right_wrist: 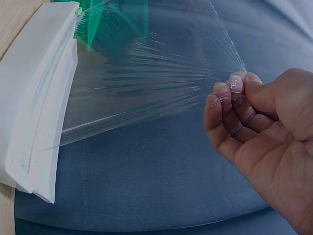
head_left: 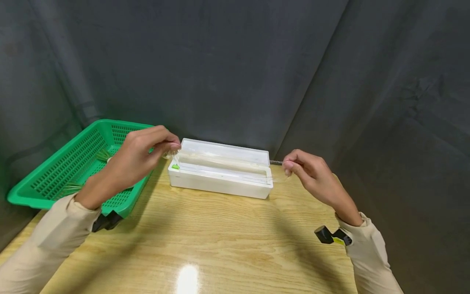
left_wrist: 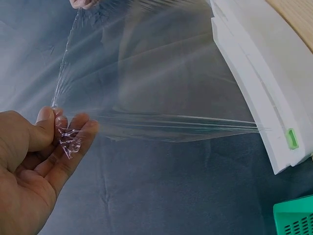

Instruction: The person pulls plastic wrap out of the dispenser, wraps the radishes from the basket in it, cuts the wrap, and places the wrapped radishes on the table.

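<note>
A clear sheet of plastic wrap [left_wrist: 166,73] stretches out of a white wrap dispenser box [head_left: 220,184] on the table. My left hand [head_left: 145,151] pinches one corner of the sheet between thumb and fingers, and a crumpled bit pokes past the fingertips in the left wrist view. At the opposite corner my right hand [right_wrist: 274,107] pinches the film, with creases fanning out from its grip. Both hands are raised at either end of the box, holding the film's edge taut between them. The dispenser's lid [head_left: 227,151] stands up at the back, and a small green slider [left_wrist: 292,139] sits at its left end.
A green plastic basket [head_left: 106,126] stands left of the box, under my left forearm, with bundles of green stalks [head_left: 104,155] inside. The wooden table [head_left: 205,232] extends toward me. A dark grey curtain [head_left: 235,73] hangs behind.
</note>
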Tool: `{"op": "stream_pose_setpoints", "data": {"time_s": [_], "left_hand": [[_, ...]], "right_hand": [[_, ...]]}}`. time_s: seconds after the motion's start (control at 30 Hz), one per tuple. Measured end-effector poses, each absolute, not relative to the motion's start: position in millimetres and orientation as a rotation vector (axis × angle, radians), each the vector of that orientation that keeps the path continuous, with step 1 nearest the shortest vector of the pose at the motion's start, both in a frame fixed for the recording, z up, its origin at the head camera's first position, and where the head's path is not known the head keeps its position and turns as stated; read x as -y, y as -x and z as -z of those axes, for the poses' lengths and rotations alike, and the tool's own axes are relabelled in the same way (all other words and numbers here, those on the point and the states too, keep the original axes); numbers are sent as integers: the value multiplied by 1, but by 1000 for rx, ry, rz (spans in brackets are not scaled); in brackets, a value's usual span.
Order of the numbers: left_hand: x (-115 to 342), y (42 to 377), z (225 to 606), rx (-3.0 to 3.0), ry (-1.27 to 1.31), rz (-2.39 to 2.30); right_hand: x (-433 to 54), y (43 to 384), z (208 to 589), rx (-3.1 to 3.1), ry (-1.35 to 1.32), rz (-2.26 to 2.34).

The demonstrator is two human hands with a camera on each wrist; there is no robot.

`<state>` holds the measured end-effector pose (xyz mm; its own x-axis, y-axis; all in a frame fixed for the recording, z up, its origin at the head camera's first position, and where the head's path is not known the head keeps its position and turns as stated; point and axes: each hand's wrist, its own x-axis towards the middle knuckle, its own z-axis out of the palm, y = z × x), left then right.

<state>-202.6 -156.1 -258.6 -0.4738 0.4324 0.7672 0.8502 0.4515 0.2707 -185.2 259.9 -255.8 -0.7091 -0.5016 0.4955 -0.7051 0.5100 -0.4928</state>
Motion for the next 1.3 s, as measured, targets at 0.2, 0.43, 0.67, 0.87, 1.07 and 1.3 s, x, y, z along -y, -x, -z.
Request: {"op": "stream_pose_setpoints", "data": {"time_s": [0.2, 0.43, 0.67, 0.87, 1.07, 1.3], "left_hand": [[158, 199, 257, 2079, 1075, 842], [159, 197, 254, 2034, 1100, 838], [159, 194, 253, 1991, 1112, 820], [158, 192, 252, 1936, 1104, 816], [161, 190, 250, 1963, 1080, 821], [164, 182, 251, 1990, 1094, 853]], "right_hand": [[-260, 181, 255, 2446, -1050, -1055], [-260, 179, 255, 2396, -1134, -1144], [-262, 176, 252, 2378, -1184, -1209], [-262, 175, 251, 2325, -1235, -1287], [-264, 175, 253, 2345, -1274, -1380], [-267, 175, 254, 2384, -1369, -1423]]}}
